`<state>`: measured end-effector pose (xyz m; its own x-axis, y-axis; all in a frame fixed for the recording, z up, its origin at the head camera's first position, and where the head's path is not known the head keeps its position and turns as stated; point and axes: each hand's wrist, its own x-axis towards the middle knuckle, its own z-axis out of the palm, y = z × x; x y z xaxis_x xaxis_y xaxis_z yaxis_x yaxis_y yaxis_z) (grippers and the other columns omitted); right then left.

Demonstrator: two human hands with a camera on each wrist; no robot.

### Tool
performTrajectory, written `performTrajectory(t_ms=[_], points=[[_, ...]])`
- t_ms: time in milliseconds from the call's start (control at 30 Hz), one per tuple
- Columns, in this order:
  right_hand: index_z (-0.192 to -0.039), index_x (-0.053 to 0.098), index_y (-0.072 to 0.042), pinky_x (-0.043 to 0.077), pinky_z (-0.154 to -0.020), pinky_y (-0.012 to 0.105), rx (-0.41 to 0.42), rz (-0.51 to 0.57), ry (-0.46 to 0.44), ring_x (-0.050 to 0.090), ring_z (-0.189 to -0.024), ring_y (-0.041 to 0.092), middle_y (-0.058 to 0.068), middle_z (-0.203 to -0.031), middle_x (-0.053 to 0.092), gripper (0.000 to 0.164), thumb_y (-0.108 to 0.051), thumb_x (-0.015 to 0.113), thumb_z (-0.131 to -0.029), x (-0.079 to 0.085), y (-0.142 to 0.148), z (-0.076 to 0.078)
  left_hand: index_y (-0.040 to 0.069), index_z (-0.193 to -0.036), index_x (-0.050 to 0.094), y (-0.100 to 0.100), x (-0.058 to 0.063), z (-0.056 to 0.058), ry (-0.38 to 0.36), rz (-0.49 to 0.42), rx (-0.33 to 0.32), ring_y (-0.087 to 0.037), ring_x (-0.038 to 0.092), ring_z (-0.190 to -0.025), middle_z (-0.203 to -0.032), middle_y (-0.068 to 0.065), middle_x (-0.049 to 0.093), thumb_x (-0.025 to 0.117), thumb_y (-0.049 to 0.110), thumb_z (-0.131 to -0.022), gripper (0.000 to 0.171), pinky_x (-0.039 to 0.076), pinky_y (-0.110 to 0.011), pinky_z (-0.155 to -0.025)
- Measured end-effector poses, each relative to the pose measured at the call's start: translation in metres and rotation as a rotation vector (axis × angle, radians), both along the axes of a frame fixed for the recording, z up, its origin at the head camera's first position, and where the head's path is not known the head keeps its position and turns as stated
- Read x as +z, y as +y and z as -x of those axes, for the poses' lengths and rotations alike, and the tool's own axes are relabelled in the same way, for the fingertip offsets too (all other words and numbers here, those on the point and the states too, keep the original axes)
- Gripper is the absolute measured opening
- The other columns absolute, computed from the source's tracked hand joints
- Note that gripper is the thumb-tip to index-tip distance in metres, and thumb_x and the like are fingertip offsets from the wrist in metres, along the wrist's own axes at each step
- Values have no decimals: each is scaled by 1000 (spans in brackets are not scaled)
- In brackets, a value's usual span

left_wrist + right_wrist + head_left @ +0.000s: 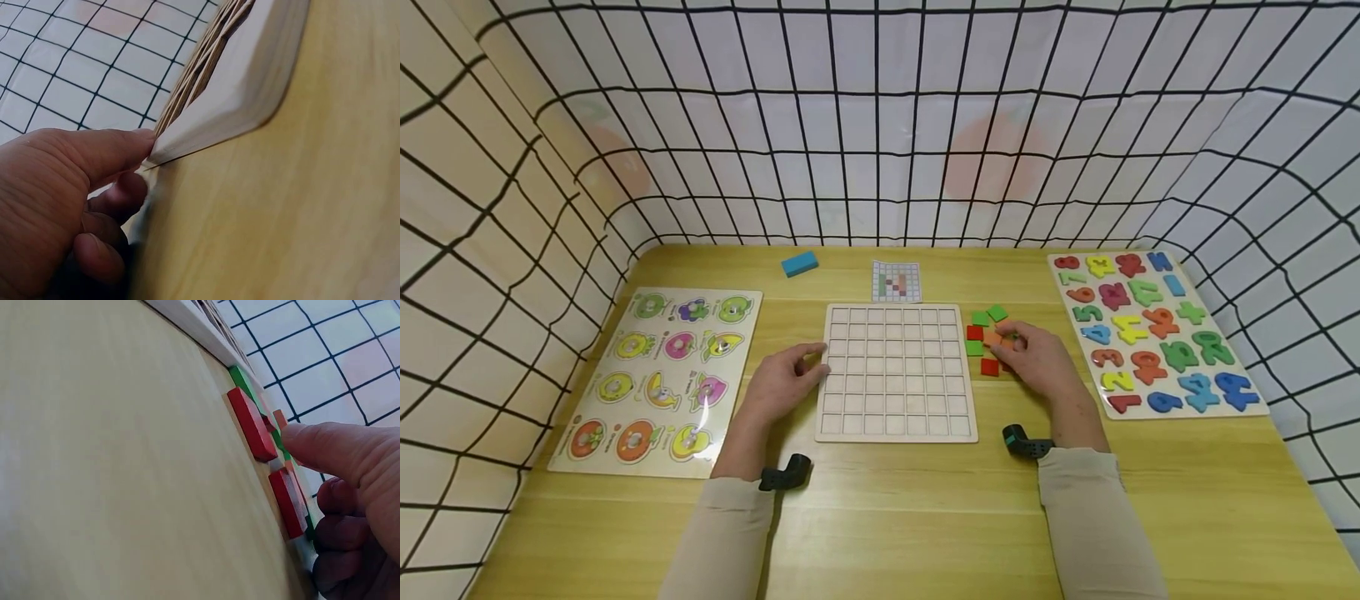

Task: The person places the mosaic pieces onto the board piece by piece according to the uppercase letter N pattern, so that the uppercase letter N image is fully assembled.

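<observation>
A square wooden grid board (897, 440) lies in the middle of the table in the head view. My left hand (784, 382) rests beside its left edge, thumb and forefinger tips right at the rim; the left wrist view shows the thumb (119, 150) against the board's corner. To the right of the board, my right hand (1037, 358) pinches an orange tile (992, 339) between thumb and forefinger. Around it lie red tiles (989, 367) and green tiles (981, 318), some partly hidden under the hand. In the right wrist view the thumb covers part of the orange tile (280, 418).
A small printed grid card (896, 282) lies behind the board, with a blue block (800, 264) to its left. A fruit puzzle board (651, 383) is at the left, a number puzzle board (1157, 333) at the right. Black wire mesh (880, 150) encloses the table's back and sides.
</observation>
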<state>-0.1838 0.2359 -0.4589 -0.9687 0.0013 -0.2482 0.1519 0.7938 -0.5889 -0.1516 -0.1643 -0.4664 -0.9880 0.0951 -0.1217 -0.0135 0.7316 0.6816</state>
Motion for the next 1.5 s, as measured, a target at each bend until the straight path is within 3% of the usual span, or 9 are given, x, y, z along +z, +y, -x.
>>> performTrajectory(t_ms=[333, 800, 1233, 1500], points=[[-138, 59, -18, 37, -71, 35, 43, 7, 40, 49, -83, 25, 8, -91, 53, 43, -41, 61, -102, 8, -14, -3, 19, -135, 67, 0, -1, 0, 11, -13, 4, -18, 51, -74, -88, -4, 62, 71, 31, -96, 41, 37, -30, -65], [-135, 63, -14, 40, -70, 34, 193, 48, 100, 49, -76, 22, 5, -87, 56, 39, -33, 65, -101, 18, -58, -2, 19, -136, 66, 1, -3, 1, 9, -9, 9, -19, 53, -79, -90, -4, 62, 70, 31, -97, 42, 38, -30, -67], [-132, 66, -20, 38, -63, 31, 313, 11, 76, 48, -68, 19, 1, -82, 57, 37, -36, 66, -100, 14, -93, 10, 18, -137, 66, 1, -2, 0, 4, -13, 9, -19, 52, -76, -90, -4, 62, 70, 31, -97, 43, 37, -30, -64], [-131, 66, -21, 39, -65, 31, 325, -14, 52, 50, -69, 19, 1, -84, 58, 34, -35, 63, -100, 12, -99, 12, 19, -137, 66, 1, -2, 0, -7, -18, 15, -18, 52, -75, -90, -3, 63, 70, 31, -96, 43, 37, -29, -64]])
